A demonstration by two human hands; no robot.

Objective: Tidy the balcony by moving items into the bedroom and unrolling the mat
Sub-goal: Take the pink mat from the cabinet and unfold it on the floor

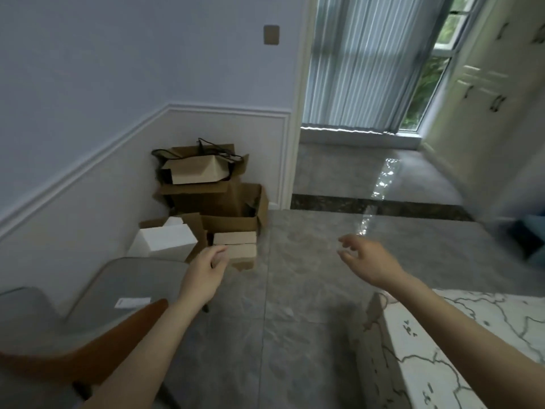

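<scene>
A pile of brown cardboard boxes (218, 199) stands against the wall at the left of a doorway, with a white box (165, 240) and two flat tan boxes (236, 245) at its foot. My left hand (206, 270) hovers just in front of the tan boxes, fingers loosely curled, holding nothing. My right hand (365, 258) is out over the grey floor, fingers spread and empty. No mat is in view.
A grey chair with a wooden arm (97, 296) sits at the lower left. A marble-patterned surface (460, 349) fills the lower right. The doorway opens to a balcony floor (368, 172) with vertical blinds (368, 63) and pale cabinet doors (486, 93).
</scene>
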